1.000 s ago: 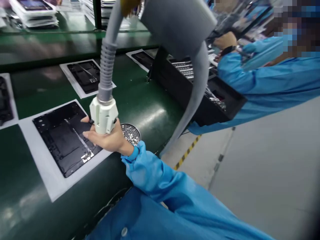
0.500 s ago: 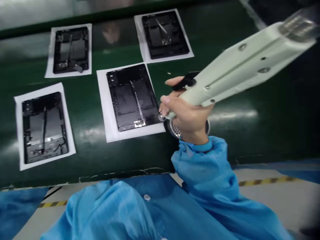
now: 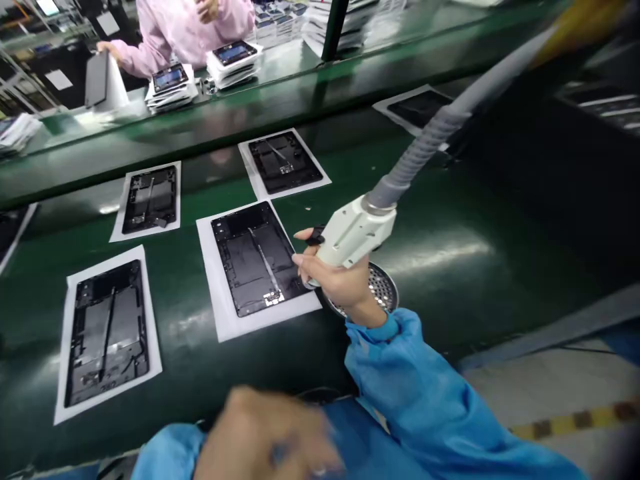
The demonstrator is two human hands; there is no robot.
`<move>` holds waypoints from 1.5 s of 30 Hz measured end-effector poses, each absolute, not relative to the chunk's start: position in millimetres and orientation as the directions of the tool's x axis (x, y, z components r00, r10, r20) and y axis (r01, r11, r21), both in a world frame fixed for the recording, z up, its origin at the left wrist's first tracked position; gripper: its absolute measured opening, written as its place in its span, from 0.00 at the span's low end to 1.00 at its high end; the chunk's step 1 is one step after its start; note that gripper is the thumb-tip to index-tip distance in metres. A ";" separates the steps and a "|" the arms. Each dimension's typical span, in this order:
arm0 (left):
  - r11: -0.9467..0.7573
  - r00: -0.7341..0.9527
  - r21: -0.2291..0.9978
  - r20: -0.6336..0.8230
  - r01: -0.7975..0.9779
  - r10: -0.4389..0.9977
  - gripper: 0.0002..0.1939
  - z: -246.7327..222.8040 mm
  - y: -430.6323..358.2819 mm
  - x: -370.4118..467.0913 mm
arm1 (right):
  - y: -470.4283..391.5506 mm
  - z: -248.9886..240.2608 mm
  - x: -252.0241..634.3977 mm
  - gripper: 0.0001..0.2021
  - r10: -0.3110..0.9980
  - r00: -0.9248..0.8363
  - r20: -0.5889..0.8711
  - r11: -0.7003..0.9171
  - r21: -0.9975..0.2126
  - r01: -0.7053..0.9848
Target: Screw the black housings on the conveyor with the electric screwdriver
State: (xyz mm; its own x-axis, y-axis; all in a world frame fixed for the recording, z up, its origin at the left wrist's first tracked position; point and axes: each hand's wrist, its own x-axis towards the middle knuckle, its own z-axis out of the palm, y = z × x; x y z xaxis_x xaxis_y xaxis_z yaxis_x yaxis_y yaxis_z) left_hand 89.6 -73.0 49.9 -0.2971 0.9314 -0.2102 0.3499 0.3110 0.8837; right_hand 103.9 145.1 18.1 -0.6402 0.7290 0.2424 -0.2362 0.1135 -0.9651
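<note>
My right hand (image 3: 345,283) is wrapped round the grip of a pale air gun (image 3: 357,230) with a black trigger piece near my index finger. A grey ribbed hose runs up from its rear to the upper right. The gun's front end is by the lower right corner of a black tablet housing (image 3: 257,260), which lies on white paper and has a thin flat cable along its middle. Under my wrist sits a round perforated metal piece (image 3: 384,287), partly hidden. My left hand (image 3: 265,433) is at the bottom edge, smeared by motion; its fingers do not show clearly.
More tablet housings on paper lie around the green table (image 3: 193,360), including one at near left (image 3: 110,333) and others farther back. Beyond a raised ledge, a person in a pink sleeve (image 3: 145,40) works beside stacks (image 3: 173,90) of paper and devices.
The view has tilted up, bringing the far ledge and the other person into sight. My left hand has come up into view. The air gun now slants more steeply, still in my right hand.
</note>
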 end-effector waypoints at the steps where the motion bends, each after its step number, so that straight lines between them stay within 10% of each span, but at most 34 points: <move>1: 0.432 -0.481 0.819 -0.225 0.378 0.848 0.22 43.0 -72.4 72.3 | 143.9 18.3 103.4 0.11 0.735 -0.633 0.243 0.117 -0.965 -0.234; 4: 0.869 -0.927 0.408 -0.122 0.279 0.355 0.28 18.1 -63.4 28.0 | 141.9 19.1 102.0 0.11 0.736 -0.629 0.252 0.130 -0.963 -0.234; 8: 0.950 -0.942 0.189 -0.183 0.247 0.281 0.26 -3.3 -46.9 0.1 | 141.5 19.2 102.4 0.12 0.740 -0.620 0.260 0.135 -0.961 -0.242; 19: 0.817 -0.927 0.523 -0.123 0.243 0.354 0.14 -13.4 -72.4 -43.8 | 142.2 19.8 105.9 0.08 0.762 -0.584 0.279 0.220 -0.960 -0.171; 25: 0.840 -0.841 0.429 -0.269 0.332 0.470 0.22 -19.6 -70.1 -54.9 | 140.4 21.2 107.8 0.07 0.746 -0.555 0.368 0.324 -0.929 -0.179; 29: 0.655 -0.799 0.697 -0.199 0.292 0.567 0.21 -25.8 -78.7 -53.1 | 142.9 19.6 110.5 0.15 0.711 -0.605 0.357 0.361 -0.925 -0.121; 33: 0.433 -0.932 0.879 0.034 0.199 0.360 0.15 -20.6 -80.7 -65.8 | 145.4 18.2 112.0 0.16 0.683 -0.634 0.362 0.397 -0.913 -0.094; 37: 0.448 -0.973 0.865 0.180 0.226 0.143 0.11 -4.4 -52.8 -120.5 | 149.3 14.6 114.4 0.14 0.691 -0.627 0.359 0.411 -0.909 -0.067; 45: 0.714 -0.949 0.627 0.246 0.312 0.198 0.17 19.9 4.3 -248.1 | 163.3 3.5 119.7 0.05 0.540 -0.799 0.266 0.372 -0.926 -0.057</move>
State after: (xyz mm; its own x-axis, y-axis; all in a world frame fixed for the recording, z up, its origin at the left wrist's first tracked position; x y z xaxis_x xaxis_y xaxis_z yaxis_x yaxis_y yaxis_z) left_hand -248.1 4.3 19.9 -0.9487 0.1983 0.2462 0.3119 0.7137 0.6272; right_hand 119.7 163.3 3.5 -0.7987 0.5396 0.2663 -0.0574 0.3722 -0.9264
